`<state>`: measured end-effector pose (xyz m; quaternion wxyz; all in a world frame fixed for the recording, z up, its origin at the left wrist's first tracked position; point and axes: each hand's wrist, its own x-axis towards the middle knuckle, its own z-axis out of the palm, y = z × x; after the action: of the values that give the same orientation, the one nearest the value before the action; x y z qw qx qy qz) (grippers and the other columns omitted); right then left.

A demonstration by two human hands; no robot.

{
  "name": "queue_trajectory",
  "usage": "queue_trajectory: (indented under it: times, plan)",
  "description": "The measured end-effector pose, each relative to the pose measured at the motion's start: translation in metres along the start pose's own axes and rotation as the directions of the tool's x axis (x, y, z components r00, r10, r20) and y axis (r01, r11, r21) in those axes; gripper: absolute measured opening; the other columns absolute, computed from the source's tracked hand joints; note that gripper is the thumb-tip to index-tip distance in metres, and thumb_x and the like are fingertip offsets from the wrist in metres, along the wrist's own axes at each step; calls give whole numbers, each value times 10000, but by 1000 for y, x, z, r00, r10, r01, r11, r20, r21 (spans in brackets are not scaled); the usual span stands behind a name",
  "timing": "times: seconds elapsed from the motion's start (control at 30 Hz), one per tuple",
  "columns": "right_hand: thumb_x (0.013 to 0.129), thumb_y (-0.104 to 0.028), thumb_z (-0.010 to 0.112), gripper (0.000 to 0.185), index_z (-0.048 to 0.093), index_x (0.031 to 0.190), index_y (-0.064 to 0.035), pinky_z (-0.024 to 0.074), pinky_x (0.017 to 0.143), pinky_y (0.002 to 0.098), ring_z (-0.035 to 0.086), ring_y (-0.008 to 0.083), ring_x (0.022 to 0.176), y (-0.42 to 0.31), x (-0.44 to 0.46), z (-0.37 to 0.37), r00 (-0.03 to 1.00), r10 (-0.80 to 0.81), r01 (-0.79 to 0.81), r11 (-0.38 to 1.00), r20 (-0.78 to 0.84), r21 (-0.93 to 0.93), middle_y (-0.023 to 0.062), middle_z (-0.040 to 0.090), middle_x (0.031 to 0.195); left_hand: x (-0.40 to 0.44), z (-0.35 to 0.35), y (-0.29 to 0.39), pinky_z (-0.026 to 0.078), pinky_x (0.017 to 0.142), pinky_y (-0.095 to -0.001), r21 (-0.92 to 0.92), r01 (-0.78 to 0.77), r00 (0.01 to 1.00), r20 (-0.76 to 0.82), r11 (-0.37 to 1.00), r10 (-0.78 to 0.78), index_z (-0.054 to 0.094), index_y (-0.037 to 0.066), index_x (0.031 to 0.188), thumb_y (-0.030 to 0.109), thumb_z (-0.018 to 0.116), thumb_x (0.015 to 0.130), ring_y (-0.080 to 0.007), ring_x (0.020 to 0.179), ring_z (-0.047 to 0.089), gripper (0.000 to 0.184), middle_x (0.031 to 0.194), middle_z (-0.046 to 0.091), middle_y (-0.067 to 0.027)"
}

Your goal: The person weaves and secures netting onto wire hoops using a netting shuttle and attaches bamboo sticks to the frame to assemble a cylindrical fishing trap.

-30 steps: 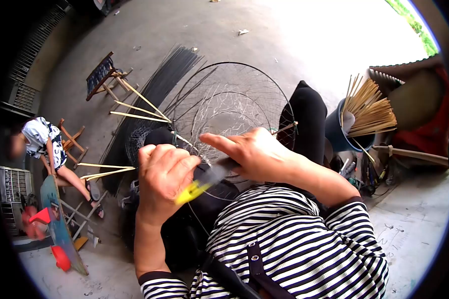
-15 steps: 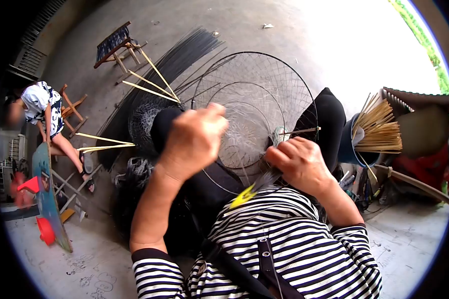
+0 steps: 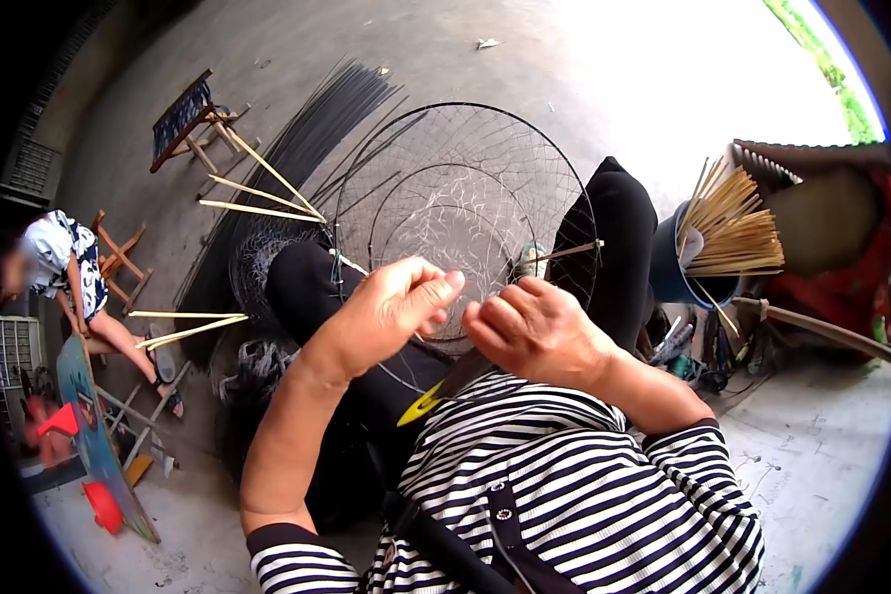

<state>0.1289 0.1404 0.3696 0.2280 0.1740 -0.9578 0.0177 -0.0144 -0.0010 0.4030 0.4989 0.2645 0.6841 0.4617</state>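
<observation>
A round net [image 3: 470,213] of fine mesh on dark hoops stands between my knees, its wide ring facing me. My left hand [image 3: 391,309] is at the ring's near-left side, thumb and fingers pinched together; whatever they hold is too fine to make out. Close beside it, my right hand [image 3: 544,329] is closed, knuckles up. From under it a netting needle [image 3: 422,404] with a yellow tip slants down toward my striped shirt, its darker part blurred. A thin stick [image 3: 569,251] crosses the ring's right edge.
A blue bucket [image 3: 667,259] of bamboo sticks [image 3: 728,233] stands right. Dark rods [image 3: 317,129] lie on the floor beyond my left knee. A folding stool [image 3: 183,124] is farther left. Another person [image 3: 74,267] sits at far left beside a blue-green board [image 3: 94,426].
My left hand has come down and closer to my right hand, its fingers now pinched. My right hand has shifted left with the netting needle. The view has turned slightly.
</observation>
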Motion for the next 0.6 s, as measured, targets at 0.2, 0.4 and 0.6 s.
queue_trajectory:
  times: [0.2, 0.4, 0.6]
  plan:
    - [681, -149, 585, 260, 561, 907, -23, 417, 581, 259, 511, 129, 640, -10, -1, 11, 994, -21, 13, 997, 107, 74, 13, 448, 700, 51, 3, -44, 499, 762, -259, 202, -394, 868, -240, 897, 435, 571, -29, 1046, 173, 428, 992, -131, 804, 603, 253, 877, 628, -74]
    - [762, -83, 718, 478, 530, 1196, -15, 453, 613, 232, 563, 111, 641, 19, -42, -5, 799, 530, -487, 294, 284, 822, 13, 589, 742, 25, 1, -43, 456, 964, -462, -814, -201, 979, -157, 545, 127, 502, -56, 1168, 227, 341, 1002, -355, 1079, 580, 365, 1121, 592, -258]
    - [845, -116, 637, 308, 568, 1133, -31, 470, 595, 282, 567, 178, 652, 28, -50, -13, 747, 639, -532, 408, 184, 742, 75, 562, 777, 21, 15, -45, 348, 1058, -475, -900, -146, 979, -72, 411, 191, 457, -70, 1254, 257, 294, 992, -382, 1211, 475, 449, 1257, 508, -277]
